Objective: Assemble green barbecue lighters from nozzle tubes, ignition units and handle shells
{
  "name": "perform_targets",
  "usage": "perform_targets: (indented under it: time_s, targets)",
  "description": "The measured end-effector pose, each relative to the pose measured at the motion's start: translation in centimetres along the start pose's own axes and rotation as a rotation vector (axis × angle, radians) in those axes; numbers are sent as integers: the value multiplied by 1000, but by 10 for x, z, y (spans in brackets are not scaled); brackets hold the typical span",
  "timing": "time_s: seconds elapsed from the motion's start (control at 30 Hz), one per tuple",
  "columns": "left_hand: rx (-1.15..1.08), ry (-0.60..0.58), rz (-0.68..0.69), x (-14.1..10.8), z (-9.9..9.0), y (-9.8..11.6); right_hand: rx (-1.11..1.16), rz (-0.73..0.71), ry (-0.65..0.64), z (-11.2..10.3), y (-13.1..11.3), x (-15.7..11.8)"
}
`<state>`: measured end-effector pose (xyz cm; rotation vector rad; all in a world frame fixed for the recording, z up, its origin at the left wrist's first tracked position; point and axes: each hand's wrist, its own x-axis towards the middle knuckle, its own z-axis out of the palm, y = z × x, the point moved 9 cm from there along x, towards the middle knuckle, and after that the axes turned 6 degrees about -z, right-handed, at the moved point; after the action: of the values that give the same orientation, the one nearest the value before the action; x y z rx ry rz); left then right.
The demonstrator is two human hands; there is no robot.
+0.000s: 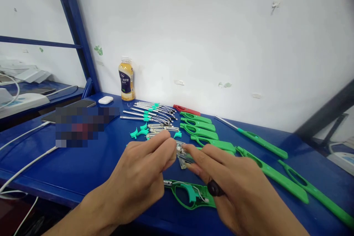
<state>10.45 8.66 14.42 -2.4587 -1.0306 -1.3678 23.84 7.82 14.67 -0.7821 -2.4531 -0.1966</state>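
My left hand (146, 169) is closed, its thumb and fingers pinching a small clear plastic lighter fuel tank (180, 149) with metal at its end. From the other side my right hand (226, 177) meets that tank with closed fingers. A dark-handled tool (215, 188) lies in the right hand, its rounded end sticking out towards me; its tip is hidden by the fingers. Beneath both hands, an opened green lighter housing half (203, 196) lies on the table, holding a teal trigger (191, 193) and white wires. Another clear tank (182, 163) shows just below the pinched one.
Several metal lighter tubes with wires (146, 112), teal triggers (142, 131) and green housings (199, 131) cover the blue table (110, 169). One red housing (186, 110) lies behind them. A bottle (126, 79), earbud case (106, 100) and white cables (30, 162) are left.
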Motion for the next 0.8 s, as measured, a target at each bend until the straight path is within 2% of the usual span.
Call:
perform_targets:
  time_s: [0.23,0.4,0.6,0.8]
  targets:
    - [-70,-9,-87,-2,-12,-3,178,67,-32,6,3,-3]
    - [-89,-38,-116,1,-16,-1,125,25,19,1,-3,-2]
    - [-114,-59,-87,1,-8,0,5,-36,40,-5,-7,-1]
    - [-156,-42,-155,2,-8,-6,41,-2,57,-6,-3,-4]
